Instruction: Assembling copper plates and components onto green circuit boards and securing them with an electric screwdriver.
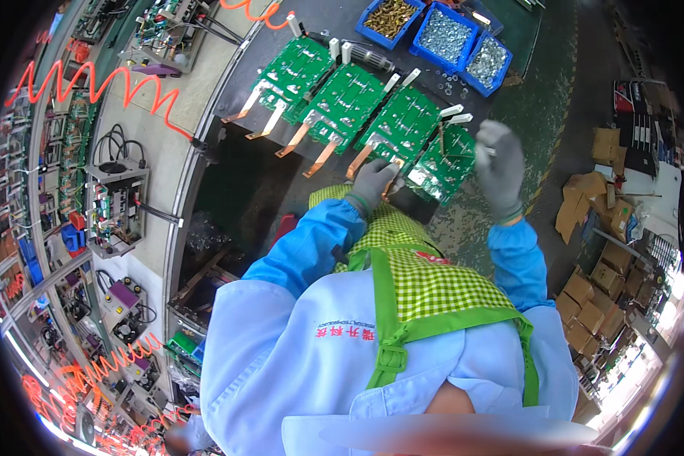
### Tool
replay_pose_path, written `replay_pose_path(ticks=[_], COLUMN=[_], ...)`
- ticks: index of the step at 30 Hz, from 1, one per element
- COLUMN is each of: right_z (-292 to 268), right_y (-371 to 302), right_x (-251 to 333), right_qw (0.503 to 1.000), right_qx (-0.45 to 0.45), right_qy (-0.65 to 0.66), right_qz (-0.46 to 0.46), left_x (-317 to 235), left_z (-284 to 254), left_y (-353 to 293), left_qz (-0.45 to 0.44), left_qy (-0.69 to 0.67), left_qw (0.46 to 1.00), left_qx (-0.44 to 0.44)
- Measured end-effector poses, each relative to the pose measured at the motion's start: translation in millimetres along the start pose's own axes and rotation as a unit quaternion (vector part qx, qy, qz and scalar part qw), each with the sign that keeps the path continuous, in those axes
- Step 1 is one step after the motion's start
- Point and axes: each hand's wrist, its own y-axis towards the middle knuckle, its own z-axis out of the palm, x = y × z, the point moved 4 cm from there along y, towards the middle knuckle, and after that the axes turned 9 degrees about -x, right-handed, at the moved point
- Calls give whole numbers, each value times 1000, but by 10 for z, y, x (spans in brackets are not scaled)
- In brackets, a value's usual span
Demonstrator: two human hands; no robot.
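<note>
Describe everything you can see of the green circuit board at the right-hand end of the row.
The flat green circuit board looks roughly rectangular and lies slantwise in the view, beside a similar board on its left. Small pale marks dot its face, with shiny silvery patches towards its near end. Two white blocks show at its far end. The grey-gloved right hand is just beyond its right edge; whether fingertips touch it is unclear.

Circuit boards (349, 99): glossy green, smooth, with shiny metal dots
Strips (295, 140): bare coppery metal, softly shiny
Gloves (500, 171): matt grey cloth
Apron (429, 285): matt checked cloth
Bins (435, 61) at one o'clock: smooth blue plastic
Small parts (442, 36) inside: bright metal
Cord (129, 82) at ten o'clock: glossy orange plastic
Boxes (575, 289) at four o'clock: matt brown cardboard
</note>
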Motion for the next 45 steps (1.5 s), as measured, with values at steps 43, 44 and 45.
replay_pose_path(ticks=[43,44,45], right_z=[2281,2259,2240], right_y=[1149,1140,1155], right_x=[-2677,-2673,-2687], right_qw=[881,890,899], right_qx=[415,398,377], right_qy=[-227,-222,-218], right_qz=[24,35,48], left_x=[43,61,54], left_z=[123,125,145], left_y=[-153,-159,-144], left_qz=[14,19,3], left_qy=[-13,-19,-10], left_qw=[992,991,992], left_qx=[-126,-132,-123])
